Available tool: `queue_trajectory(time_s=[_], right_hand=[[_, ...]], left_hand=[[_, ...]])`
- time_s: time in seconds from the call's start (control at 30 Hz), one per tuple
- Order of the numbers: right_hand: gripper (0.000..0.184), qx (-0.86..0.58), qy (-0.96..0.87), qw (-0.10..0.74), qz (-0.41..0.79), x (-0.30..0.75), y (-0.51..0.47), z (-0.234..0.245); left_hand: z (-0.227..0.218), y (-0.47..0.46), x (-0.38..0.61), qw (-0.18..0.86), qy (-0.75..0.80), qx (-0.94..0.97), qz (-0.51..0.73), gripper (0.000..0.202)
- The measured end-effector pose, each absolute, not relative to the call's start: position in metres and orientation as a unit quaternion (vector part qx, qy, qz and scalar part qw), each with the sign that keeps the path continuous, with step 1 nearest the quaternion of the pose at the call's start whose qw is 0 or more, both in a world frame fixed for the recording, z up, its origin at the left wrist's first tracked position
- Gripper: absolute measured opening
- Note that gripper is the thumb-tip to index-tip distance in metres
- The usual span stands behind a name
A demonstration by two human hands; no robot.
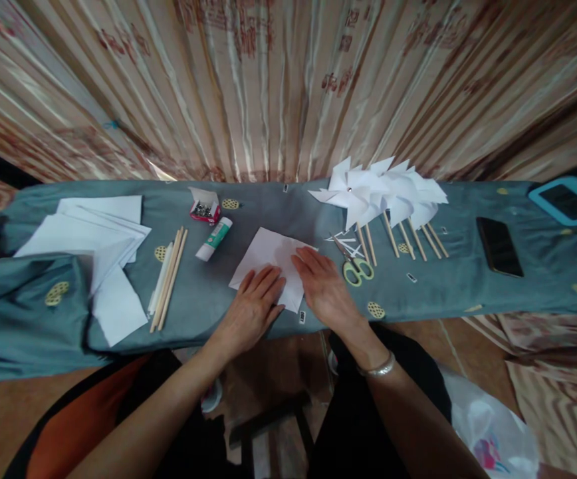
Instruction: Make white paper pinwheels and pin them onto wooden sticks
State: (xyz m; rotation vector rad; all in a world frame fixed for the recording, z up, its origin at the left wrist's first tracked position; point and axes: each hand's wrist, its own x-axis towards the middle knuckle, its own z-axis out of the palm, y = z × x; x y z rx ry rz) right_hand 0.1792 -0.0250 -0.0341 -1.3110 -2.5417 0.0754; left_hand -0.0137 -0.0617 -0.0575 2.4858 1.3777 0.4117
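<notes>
A white paper square (268, 256) lies on the grey-blue cloth (209, 293) in front of me. My left hand (253, 307) rests flat on its near corner, fingers stretched out. My right hand (321, 283) presses flat on the paper's right side, fingers together and extended. Green-handled scissors (354, 266) lie just right of my right hand. A glue stick (213, 239) and a small box of pins (205, 206) sit to the upper left of the paper.
Several finished white paper pinwheels on wooden sticks (383, 199) lie at the back right. A stack of white sheets (94, 239) and loose wooden sticks (169, 279) are at the left. A black phone (499, 246) and a blue-framed tablet (568, 199) lie far right. A striped curtain hangs behind.
</notes>
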Motion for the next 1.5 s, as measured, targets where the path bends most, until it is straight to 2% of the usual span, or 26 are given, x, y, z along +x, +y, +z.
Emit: queue_trajectory(time_s=[0.17,0.37,0.7,1.03,1.3,1.5], right_hand=[[0.044,-0.461,-0.879,0.12,0.03,0.173,-0.026,-0.048],[0.043,-0.517,-0.846,0.133,0.006,0.192,-0.018,-0.05],[0.039,-0.522,-0.841,0.14,-0.003,0.191,-0.018,-0.05],[0.038,-0.531,-0.819,0.217,0.011,0.193,-0.023,-0.047],[0.037,-0.497,-0.823,0.27,0.041,0.188,-0.027,-0.049],[0.035,-0.487,-0.822,0.29,0.06,0.179,-0.024,-0.052]], left_hand=[[-0.058,-0.062,-0.015,0.132,0.476,0.858,0.138,0.043],[-0.057,-0.063,-0.016,0.141,0.474,0.857,0.149,0.042],[-0.05,-0.066,-0.014,0.155,0.48,0.851,0.146,0.045],[-0.037,-0.056,-0.048,0.107,0.524,0.799,0.273,0.039],[-0.032,-0.05,-0.075,0.072,0.553,0.786,0.266,0.028],[-0.031,-0.047,-0.1,0.049,0.565,0.756,0.326,0.019]])
